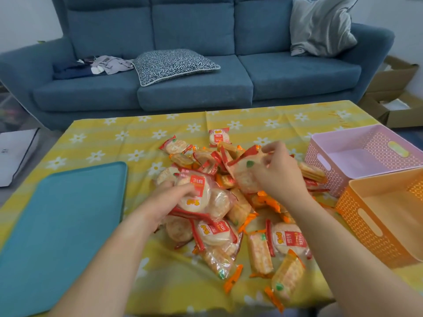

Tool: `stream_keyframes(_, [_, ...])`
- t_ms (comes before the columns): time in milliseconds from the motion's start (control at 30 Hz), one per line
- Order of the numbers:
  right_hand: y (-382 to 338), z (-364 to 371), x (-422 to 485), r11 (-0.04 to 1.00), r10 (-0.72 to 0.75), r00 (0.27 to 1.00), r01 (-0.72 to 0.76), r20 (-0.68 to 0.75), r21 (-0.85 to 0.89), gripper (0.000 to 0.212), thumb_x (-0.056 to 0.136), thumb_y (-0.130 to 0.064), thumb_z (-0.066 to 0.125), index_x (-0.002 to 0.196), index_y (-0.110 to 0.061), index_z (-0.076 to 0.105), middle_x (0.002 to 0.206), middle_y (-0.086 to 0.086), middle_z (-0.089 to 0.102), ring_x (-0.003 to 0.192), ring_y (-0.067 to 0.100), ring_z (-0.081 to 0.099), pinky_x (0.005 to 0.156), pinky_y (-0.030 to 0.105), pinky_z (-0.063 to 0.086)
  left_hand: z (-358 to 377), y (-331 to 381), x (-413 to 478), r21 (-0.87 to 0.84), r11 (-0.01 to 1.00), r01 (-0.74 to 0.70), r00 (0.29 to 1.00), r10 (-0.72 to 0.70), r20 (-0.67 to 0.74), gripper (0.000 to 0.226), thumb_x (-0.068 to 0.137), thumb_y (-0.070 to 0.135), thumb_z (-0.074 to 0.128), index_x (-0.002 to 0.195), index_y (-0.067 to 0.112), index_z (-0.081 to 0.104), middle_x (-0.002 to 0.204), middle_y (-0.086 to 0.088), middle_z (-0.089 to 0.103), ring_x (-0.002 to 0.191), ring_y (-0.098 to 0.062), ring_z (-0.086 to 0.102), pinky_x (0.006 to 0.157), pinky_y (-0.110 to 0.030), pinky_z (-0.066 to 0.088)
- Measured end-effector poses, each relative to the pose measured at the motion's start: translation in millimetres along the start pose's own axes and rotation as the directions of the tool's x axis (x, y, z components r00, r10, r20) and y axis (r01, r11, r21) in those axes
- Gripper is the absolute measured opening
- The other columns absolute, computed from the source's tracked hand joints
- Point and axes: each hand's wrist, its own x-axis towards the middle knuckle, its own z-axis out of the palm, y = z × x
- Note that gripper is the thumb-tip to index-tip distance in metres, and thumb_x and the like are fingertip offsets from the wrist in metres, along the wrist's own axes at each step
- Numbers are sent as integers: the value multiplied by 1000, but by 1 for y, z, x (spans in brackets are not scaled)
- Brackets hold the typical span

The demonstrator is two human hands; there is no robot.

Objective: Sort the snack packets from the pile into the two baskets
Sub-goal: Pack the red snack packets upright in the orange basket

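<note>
Sorting looks barely begun on a daisy-print tablecloth. The left hand curls its fingers round a red-labelled cracker packet atop the pile, while the right hand pinches a green-spotted packet at the pile's far side. The pink basket and orange basket, just right of the pile, appear empty. Each held packet likely needs carrying to its matching basket. The upside-down label print is too blurred to read.
</note>
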Motion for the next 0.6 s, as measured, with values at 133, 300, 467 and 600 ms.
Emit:
stream_keyframes(133, [-10,18,-10,967,60,988,-93,143,236,16,95,-16,53,111,-17,56,94,1,67,74,14,64,60,32,54,3,-1,-4,23,998,61,998,-61,33,45,57,38,81,96,17,74,86,-5,77,83,-26,72,76,-35,54])
stream_keyframes(300, [1,64,-22,991,135,891,-116,434,-70,42,81,-43,53,110,-12,53,112,11,61,101,30,58,82,40,49,-14,-7,-21,-29,999,31,989,-35,-140,46,51,46,70,86,17,74,70,-2,73,65,-23,68,60,-29,47])
stream_keyframes(467, [-1,79,-18,953,144,880,0,453,-303,76,82,-61,64,132,-8,46,124,12,60,121,39,51,101,46,43,7,-26,-47,-83,979,185,978,-175,118,33,75,35,73,103,18,71,91,-10,79,84,-28,75,84,-41,58])
stream_keyframes(600, [2,81,-6,972,160,885,-65,438,-224,58,78,-41,73,122,-7,54,106,9,64,105,32,60,97,42,49,29,-32,-49,-213,960,183,981,-166,98,22,81,18,75,103,18,73,93,-10,79,95,-30,74,97,-53,54])
